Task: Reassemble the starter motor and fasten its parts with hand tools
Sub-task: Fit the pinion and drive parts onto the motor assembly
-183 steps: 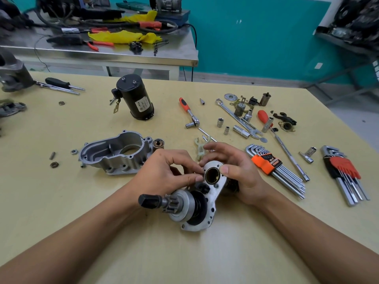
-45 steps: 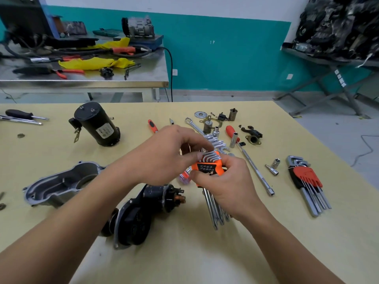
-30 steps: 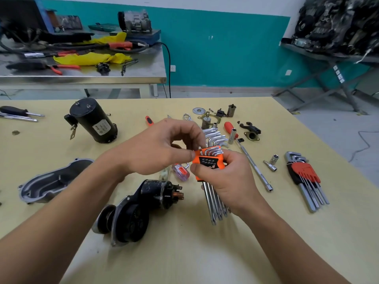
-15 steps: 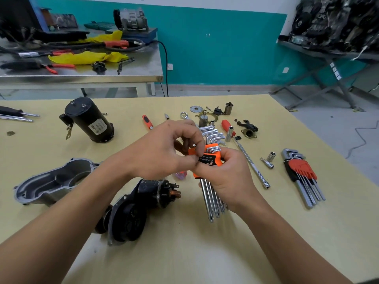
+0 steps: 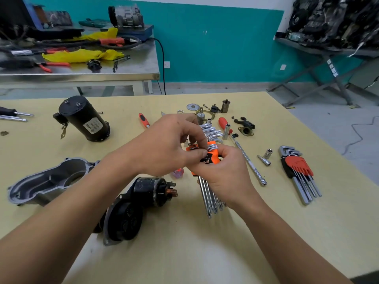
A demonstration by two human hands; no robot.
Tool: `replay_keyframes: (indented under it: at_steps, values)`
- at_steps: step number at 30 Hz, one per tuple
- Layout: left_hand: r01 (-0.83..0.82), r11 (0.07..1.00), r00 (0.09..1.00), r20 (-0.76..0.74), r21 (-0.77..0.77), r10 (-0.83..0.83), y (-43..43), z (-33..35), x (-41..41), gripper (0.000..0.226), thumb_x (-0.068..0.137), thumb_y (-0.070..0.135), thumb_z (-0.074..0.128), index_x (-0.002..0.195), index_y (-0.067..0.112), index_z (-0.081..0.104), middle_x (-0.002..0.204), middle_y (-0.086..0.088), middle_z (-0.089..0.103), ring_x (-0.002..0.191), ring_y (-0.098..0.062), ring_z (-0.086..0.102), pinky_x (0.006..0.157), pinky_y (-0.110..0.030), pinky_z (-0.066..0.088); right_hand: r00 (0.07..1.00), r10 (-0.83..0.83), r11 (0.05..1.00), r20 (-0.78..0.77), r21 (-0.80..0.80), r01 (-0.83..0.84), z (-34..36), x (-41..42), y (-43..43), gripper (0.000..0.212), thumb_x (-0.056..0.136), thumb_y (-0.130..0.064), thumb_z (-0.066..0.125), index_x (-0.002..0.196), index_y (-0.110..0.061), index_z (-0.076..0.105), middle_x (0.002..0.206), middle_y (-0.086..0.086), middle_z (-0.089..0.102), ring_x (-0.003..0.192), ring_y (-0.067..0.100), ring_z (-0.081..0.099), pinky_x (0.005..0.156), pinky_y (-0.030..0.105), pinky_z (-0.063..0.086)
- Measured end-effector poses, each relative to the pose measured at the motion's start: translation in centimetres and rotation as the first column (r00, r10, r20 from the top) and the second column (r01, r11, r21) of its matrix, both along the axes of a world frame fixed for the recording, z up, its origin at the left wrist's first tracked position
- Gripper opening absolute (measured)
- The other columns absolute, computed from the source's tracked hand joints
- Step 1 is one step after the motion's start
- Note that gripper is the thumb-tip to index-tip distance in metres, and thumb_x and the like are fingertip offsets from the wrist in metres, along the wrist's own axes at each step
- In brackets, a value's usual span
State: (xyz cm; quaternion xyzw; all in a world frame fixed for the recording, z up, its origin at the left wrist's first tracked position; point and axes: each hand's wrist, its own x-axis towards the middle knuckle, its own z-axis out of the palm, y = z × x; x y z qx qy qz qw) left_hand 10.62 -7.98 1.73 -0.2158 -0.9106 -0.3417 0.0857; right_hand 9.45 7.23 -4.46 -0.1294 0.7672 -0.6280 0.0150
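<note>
My right hand (image 5: 223, 177) grips an orange-holdered key set (image 5: 213, 155) above the table, its long chrome shafts hanging down toward me. My left hand (image 5: 170, 148) pinches the bent end of one small key at the holder's top. The starter's black solenoid and gear plate assembly (image 5: 141, 203) lies on the yellow table just below my hands. The grey aluminium nose housing (image 5: 47, 181) rests to the left, open side up. The black motor body (image 5: 84, 119) lies at the back left.
A red-holdered hex key set (image 5: 298, 171) lies at the right. Sockets, an extension bar (image 5: 249, 160), red-handled screwdrivers (image 5: 223, 123) and small starter parts are scattered behind my hands. A steel bench (image 5: 82, 72) with tools stands beyond the table.
Since six seconds ago I let go of the starter assembly and picked up the orange key set. In the last second my left fingers kept working at the keys' bent ends.
</note>
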Motion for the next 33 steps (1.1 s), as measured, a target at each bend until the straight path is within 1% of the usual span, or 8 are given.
replay_keyframes:
  at_steps: [5,9,13,20,23,25,29,33]
  values:
    - [0.033,0.995,0.999,-0.007,-0.092,-0.033,0.6,0.0,0.1,0.015,0.084,0.015,0.075,0.097,0.019,0.070,0.087,0.009,0.059,0.078,-0.005,0.055,0.074,-0.021,0.046,1.000,-0.003,1.000,0.004,0.000,0.003,-0.2,-0.2,0.0,0.038,0.055,-0.040,0.072,0.076,-0.009,0.069,0.072,0.027,0.061,0.059,0.017,0.046,0.055,0.035,0.042]
    - [0.015,0.992,1.000,0.015,-0.125,-0.013,0.6,0.1,0.0,0.015,0.085,0.017,0.073,0.098,0.022,0.067,0.084,0.015,0.057,0.076,-0.002,0.054,0.072,-0.019,0.043,1.000,-0.009,1.000,0.011,0.010,0.009,-0.4,-0.2,0.1,0.041,0.058,-0.037,0.073,0.077,-0.001,0.064,0.069,0.028,0.057,0.058,0.016,0.041,0.054,0.034,0.037]
    - [-0.006,0.988,0.996,0.090,-0.154,0.020,0.4,0.5,-0.2,0.014,0.086,0.017,0.074,0.094,0.025,0.067,0.081,0.009,0.062,0.074,-0.008,0.056,0.071,-0.026,0.047,1.000,0.029,0.999,-0.009,0.030,-0.029,-0.9,-0.1,0.0,0.025,0.070,-0.020,0.077,0.074,0.000,0.062,0.064,0.026,0.055,0.055,0.017,0.041,0.054,0.034,0.037]
    - [-0.051,0.977,0.984,0.156,-0.208,0.085,0.3,0.3,-0.7,0.012,0.085,0.019,0.076,0.084,0.027,0.068,0.068,0.008,0.065,0.057,-0.003,0.055,0.054,-0.011,0.041,1.000,0.024,0.998,-0.011,0.057,-0.023,-1.4,-0.1,-0.1,0.028,0.072,-0.018,0.082,0.072,-0.003,0.058,0.053,-0.003,0.047,0.050,0.014,0.037,0.046,0.026,0.033]
    - [0.019,0.990,0.983,0.181,-0.139,0.007,-0.2,0.1,-0.9,0.013,0.084,0.016,0.077,0.081,0.025,0.068,0.066,0.010,0.063,0.058,-0.001,0.054,0.055,-0.013,0.042,0.999,0.034,0.997,-0.014,0.067,-0.033,-1.3,-0.2,-0.1,0.032,0.068,-0.024,0.081,0.073,-0.002,0.059,0.057,0.012,0.051,0.054,0.016,0.039,0.051,0.031,0.035]
    - [0.044,0.995,0.992,0.126,-0.091,-0.032,-0.5,-0.4,-0.9,0.005,0.084,0.016,0.078,0.085,0.019,0.074,0.072,0.011,0.064,0.066,-0.004,0.057,0.060,-0.016,0.046,0.999,0.044,0.996,-0.002,0.083,-0.044,-1.2,-0.4,0.0,0.032,0.065,-0.027,0.079,0.076,-0.002,0.062,0.068,0.025,0.059,0.056,0.017,0.046,0.055,0.035,0.040]
    - [0.012,0.999,0.997,-0.075,-0.050,-0.016,-0.6,-1.6,-0.9,0.007,0.083,0.013,0.079,0.089,0.011,0.080,0.080,0.005,0.072,0.073,-0.008,0.064,0.067,-0.018,0.050,0.997,0.064,0.990,0.037,0.124,-0.069,-1.0,-1.0,0.3,0.025,0.061,-0.031,0.077,0.072,-0.012,0.067,0.059,0.010,0.065,0.053,0.017,0.056,0.053,0.034,0.045]
    - [-0.127,0.992,0.983,-0.136,-0.012,0.124,0.1,-2.0,-1.4,0.004,0.085,0.015,0.077,0.087,0.016,0.080,0.073,0.013,0.069,0.068,0.000,0.063,0.063,-0.009,0.044,0.992,0.073,0.982,0.098,0.165,-0.089,-0.7,-1.6,0.6,0.027,0.060,-0.030,0.076,0.074,-0.010,0.067,0.069,0.021,0.065,0.056,0.022,0.057,0.054,0.045,0.049]
